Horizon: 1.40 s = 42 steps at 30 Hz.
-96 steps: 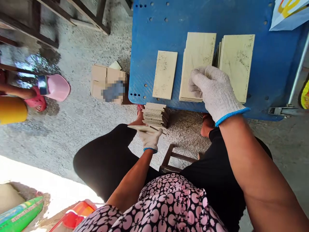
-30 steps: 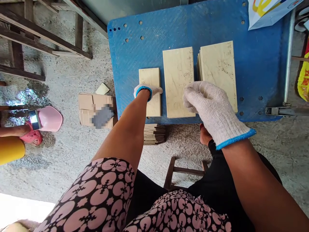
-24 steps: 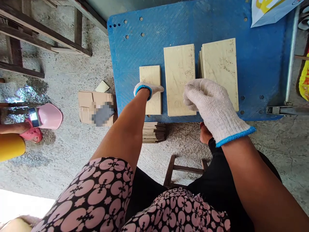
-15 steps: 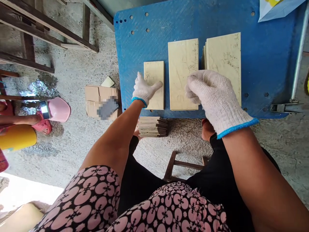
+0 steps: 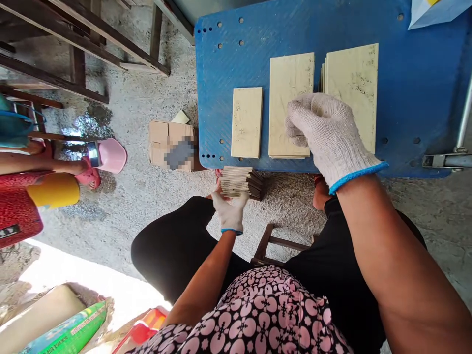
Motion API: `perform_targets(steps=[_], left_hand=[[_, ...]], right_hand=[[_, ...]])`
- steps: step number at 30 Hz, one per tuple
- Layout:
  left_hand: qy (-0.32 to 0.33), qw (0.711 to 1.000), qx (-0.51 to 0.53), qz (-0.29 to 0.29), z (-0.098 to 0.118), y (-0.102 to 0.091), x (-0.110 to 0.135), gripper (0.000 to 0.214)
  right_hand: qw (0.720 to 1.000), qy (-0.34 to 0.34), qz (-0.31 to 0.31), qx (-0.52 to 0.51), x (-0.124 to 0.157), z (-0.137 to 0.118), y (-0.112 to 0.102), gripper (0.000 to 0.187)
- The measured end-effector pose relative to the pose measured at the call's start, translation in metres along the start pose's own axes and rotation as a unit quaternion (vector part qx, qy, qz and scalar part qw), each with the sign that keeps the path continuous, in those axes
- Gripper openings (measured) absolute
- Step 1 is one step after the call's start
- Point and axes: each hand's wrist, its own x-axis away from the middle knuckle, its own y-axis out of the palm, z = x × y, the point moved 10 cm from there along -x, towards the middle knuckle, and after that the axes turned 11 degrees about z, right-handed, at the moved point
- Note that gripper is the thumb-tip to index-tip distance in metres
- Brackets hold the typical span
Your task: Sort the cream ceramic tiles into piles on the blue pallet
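Note:
My left hand (image 5: 230,210), in a white knit glove with a blue cuff, is low in front of the table. Its thumb and fingers are apart at the near edge of a stack of thin boards (image 5: 239,181); whether they touch it I cannot tell. My right hand (image 5: 326,130), gloved alike, is closed in a pinch above the table. Whatever its fingertips may hold is hidden. Beneath it lie a middle pile of pale rectangular boards (image 5: 289,103) and a right pile (image 5: 354,83), both partly covered by the hand. A smaller pale board (image 5: 246,123) lies to the left.
The boards lie on a blue table (image 5: 228,64); a metal bar (image 5: 465,118) runs along its right. A cardboard box (image 5: 158,142) with a blurred dark object stands left. Wooden frames (image 5: 121,56), another person's arm (image 5: 40,161) and a yellow container (image 5: 55,191) are farther left.
My left hand has left the small board and moved down to the stack below the table edge. My right hand stays pinched in nearly the same place. The view has shifted left.

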Motion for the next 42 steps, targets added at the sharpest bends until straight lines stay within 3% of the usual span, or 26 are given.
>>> perform_targets(steps=[3, 6, 12, 16, 23, 33, 42], left_hand=[[-0.012, 1.0, 0.006, 0.001, -0.016, 0.017, 0.016, 0.126], [-0.057, 0.998, 0.001, -0.026, -0.033, 0.032, 0.021, 0.138], [-0.064, 0.998, 0.028, -0.001, -0.035, 0.028, 0.012, 0.13], [-0.115, 0.993, 0.015, -0.007, -0.044, 0.026, 0.012, 0.113], [-0.139, 0.99, -0.015, -0.028, -0.061, 0.043, 0.007, 0.131], [-0.021, 0.999, 0.04, -0.008, -0.048, 0.074, -0.013, 0.116], [-0.075, 0.995, 0.069, -0.015, -0.064, 0.086, -0.013, 0.122]], right_hand=[[1.0, -0.023, 0.002, -0.009, 0.002, -0.001, 0.003, 0.029], [1.0, -0.019, -0.004, -0.008, 0.004, 0.001, 0.007, 0.029], [1.0, -0.004, 0.016, 0.009, 0.003, 0.0, 0.007, 0.024], [1.0, -0.002, 0.016, 0.014, 0.003, 0.001, 0.009, 0.023], [1.0, -0.001, 0.016, 0.026, 0.001, 0.003, 0.011, 0.023], [0.997, -0.004, 0.002, 0.071, 0.003, 0.008, 0.018, 0.024], [0.994, -0.001, 0.007, 0.111, 0.003, 0.014, 0.021, 0.022]])
